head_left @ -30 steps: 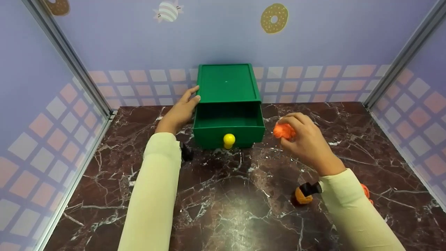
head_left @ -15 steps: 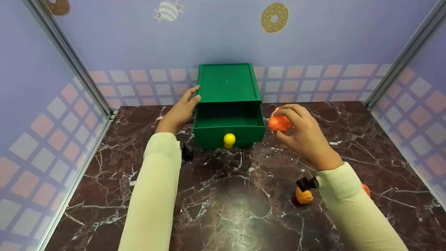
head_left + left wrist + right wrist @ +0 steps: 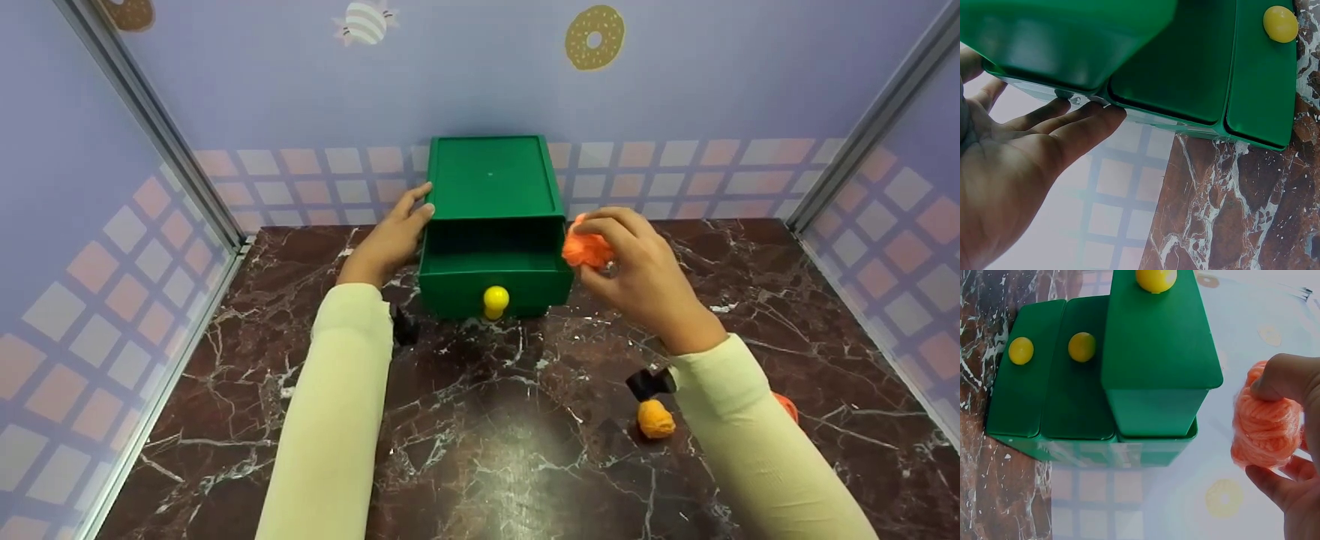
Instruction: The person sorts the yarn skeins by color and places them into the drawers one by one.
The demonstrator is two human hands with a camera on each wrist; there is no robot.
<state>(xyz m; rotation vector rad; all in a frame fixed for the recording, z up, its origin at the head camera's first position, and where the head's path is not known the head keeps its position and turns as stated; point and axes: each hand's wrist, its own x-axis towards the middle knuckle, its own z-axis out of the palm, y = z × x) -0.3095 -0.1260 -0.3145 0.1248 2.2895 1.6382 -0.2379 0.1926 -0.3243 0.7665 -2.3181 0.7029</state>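
A green drawer cabinet (image 3: 491,176) stands against the back wall, its top drawer (image 3: 450,291) pulled out by a yellow knob (image 3: 496,298). The visible inside of that drawer is bare; two lower drawers (image 3: 1075,371) are closed. My left hand (image 3: 390,240) rests on the cabinet's left side, fingers extended along it in the left wrist view. Between thumb and fingers, my right hand (image 3: 645,274) grips an orange ball of yarn (image 3: 587,247). The yarn is raised beside the open drawer's right edge, and strands show clearly in the right wrist view.
A yellow-orange ball of yarn (image 3: 656,420) sits on the dark marbled table (image 3: 487,435) below the right wrist. Partly hidden behind the right sleeve lies a red-orange item (image 3: 787,406). Patterned panels (image 3: 487,75) close off the back and both sides.
My right hand has carried the orange ball of yarn up and left, closer to the open drawer. The left hand has stayed on the cabinet's side.
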